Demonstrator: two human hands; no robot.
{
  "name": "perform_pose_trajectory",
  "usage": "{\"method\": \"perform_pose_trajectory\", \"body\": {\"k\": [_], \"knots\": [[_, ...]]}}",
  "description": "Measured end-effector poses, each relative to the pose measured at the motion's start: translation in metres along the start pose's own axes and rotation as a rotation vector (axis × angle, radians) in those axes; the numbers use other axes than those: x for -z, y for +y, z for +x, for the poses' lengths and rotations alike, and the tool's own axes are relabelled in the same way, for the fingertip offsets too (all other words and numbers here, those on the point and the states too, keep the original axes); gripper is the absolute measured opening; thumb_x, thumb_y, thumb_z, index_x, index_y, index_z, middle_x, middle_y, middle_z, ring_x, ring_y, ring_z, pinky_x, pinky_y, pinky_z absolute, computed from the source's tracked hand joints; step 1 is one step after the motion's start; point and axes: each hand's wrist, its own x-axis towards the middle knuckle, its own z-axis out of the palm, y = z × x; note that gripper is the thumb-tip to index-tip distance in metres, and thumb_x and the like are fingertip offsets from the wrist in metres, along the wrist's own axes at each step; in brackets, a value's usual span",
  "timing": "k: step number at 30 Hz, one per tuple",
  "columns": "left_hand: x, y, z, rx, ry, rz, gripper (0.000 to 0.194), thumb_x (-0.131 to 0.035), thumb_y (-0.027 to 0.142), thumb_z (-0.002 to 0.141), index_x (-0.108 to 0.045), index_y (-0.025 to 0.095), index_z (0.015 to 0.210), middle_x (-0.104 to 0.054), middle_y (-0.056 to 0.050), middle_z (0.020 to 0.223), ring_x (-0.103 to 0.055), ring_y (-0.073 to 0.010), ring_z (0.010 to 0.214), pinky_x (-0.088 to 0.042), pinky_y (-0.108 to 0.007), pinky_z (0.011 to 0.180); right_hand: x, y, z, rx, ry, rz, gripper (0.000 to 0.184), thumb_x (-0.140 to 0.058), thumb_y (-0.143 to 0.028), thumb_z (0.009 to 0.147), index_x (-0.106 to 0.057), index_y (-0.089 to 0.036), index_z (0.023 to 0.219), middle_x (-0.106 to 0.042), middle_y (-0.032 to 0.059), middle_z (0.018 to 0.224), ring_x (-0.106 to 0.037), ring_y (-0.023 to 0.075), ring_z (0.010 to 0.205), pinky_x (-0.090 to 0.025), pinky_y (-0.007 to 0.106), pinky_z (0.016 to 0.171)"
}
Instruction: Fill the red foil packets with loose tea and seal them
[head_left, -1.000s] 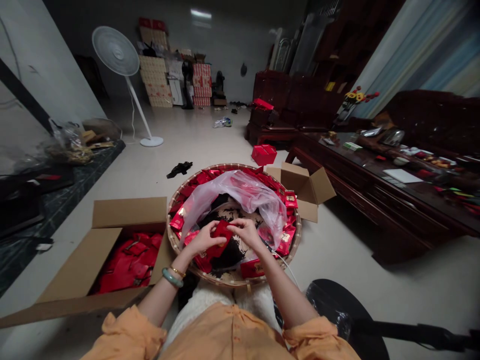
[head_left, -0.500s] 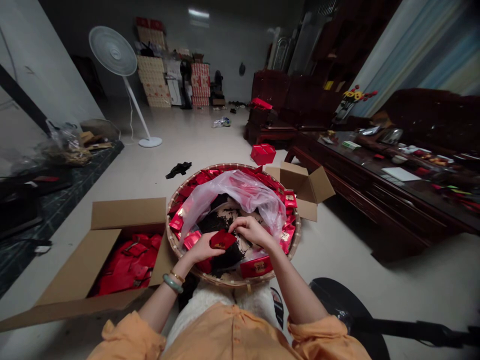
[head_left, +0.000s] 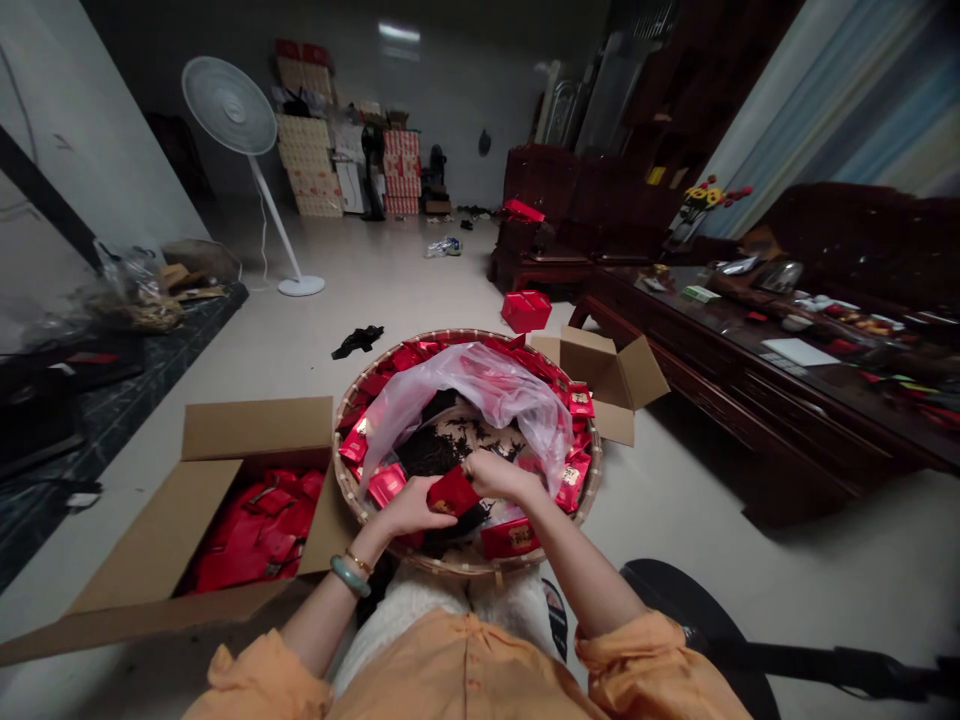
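Observation:
My left hand grips a small red packet between thumb and fingers. The right hand is closed at the packet's right end, its fingertips hidden there. Both hands are over a round woven bamboo basket on my lap. Inside the basket lies a pinkish clear plastic bag, folded open around dark, dry strips like loose tea leaves. Red packets with gold print, such as one packet near the front, lie around the bag.
To the left stands an open cardboard box of red packets. Another open carton and a red box are beyond the basket. A dark wooden table runs along the right. A white fan stands at the back left; a black round base is front right.
My right hand has moved from above the packet to its right end, and its fingers have closed. The packet has shifted slightly right and stands more tilted in my left hand.

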Motion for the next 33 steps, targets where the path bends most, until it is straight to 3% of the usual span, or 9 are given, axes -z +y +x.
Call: {"method": "perform_pose_trajectory", "body": {"k": [4, 8, 20, 26, 33], "knots": [[-0.002, -0.005, -0.002, -0.009, 0.033, 0.075, 0.036, -0.071, 0.032, 0.06, -0.064, 0.011, 0.088, -0.066, 0.0, 0.08, -0.055, -0.0145, 0.069, -0.043, -0.024, 0.064, -0.006, 0.0, 0.003, -0.041, -0.007, -0.079, 0.011, -0.062, -0.01, 0.063, -0.072, -0.014, 0.066, -0.063, 0.0026, 0.053, -0.054, 0.0117, 0.053, -0.034, 0.018, 0.052], [-0.003, -0.01, -0.004, 0.001, 0.075, 0.102, 0.028, -0.067, 0.028, 0.062, -0.063, 0.011, 0.084, -0.063, 0.001, 0.073, -0.053, -0.0123, 0.064, -0.041, -0.021, 0.059, 0.001, -0.005, 0.002, -0.041, -0.052, -0.116, 0.013, -0.063, -0.016, 0.067, -0.073, -0.014, 0.076, -0.066, 0.0027, 0.06, -0.055, 0.0114, 0.057, -0.032, 0.018, 0.052], [-0.009, -0.036, -0.002, 0.098, 0.294, -0.159, 0.043, -0.073, 0.032, 0.06, -0.063, 0.011, 0.096, -0.069, -0.007, 0.09, -0.063, -0.0209, 0.081, -0.051, -0.032, 0.074, 0.024, -0.01, 0.0, -0.047, 0.141, -0.037, 0.018, -0.059, -0.025, 0.079, -0.072, -0.022, 0.092, -0.072, 0.001, 0.081, -0.063, 0.0141, 0.073, -0.038, 0.019, 0.064], [-0.011, -0.026, 0.001, 0.103, 0.297, -0.192, 0.041, -0.073, 0.03, 0.059, -0.063, 0.013, 0.095, -0.07, -0.006, 0.091, -0.064, -0.0207, 0.083, -0.051, -0.034, 0.077, 0.021, -0.014, 0.0, -0.08, 0.199, -0.128, 0.014, -0.064, -0.026, 0.077, -0.072, -0.023, 0.088, -0.072, 0.0018, 0.082, -0.063, 0.0148, 0.075, -0.039, 0.02, 0.066], [-0.01, -0.013, -0.001, 0.104, 0.309, -0.207, 0.039, -0.072, 0.027, 0.059, -0.064, 0.013, 0.095, -0.071, -0.005, 0.091, -0.065, -0.0206, 0.083, -0.052, -0.035, 0.078, 0.022, -0.019, 0.0, 0.003, 0.222, -0.219, 0.017, -0.06, -0.022, 0.081, -0.071, -0.023, 0.093, -0.071, 0.0038, 0.087, -0.063, 0.0157, 0.08, -0.041, 0.022, 0.07]]}}
